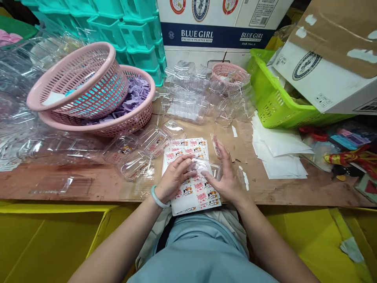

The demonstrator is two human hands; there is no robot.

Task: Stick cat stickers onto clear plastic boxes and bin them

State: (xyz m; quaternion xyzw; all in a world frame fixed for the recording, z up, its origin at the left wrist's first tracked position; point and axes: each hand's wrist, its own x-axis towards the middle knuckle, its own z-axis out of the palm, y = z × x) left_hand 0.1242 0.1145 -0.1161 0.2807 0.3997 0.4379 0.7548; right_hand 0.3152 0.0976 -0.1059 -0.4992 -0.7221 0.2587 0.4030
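Note:
A small clear plastic shell [217, 169] is held between my two hands, above a stack of sticker sheets [196, 202] printed with cartoon cats and red lettering. My left hand [176, 176], with a pale bangle at the wrist, grips the shell's left end between thumb and curled fingers. On the other side, my right hand [228, 179] has its thumb on the shell and its fingers round the right edge. Several clear shells [136, 165] lie to the left of the sheets, some with a cartoon sticker showing on them.
Two pink baskets [151, 94], the lower with purple pieces, stand back left before stacked teal bins [141, 43]. Clear packaging [188, 98] is piled behind the sheets. White papers [282, 157], a green basket [271, 90] and a carton [306, 74] are on the right.

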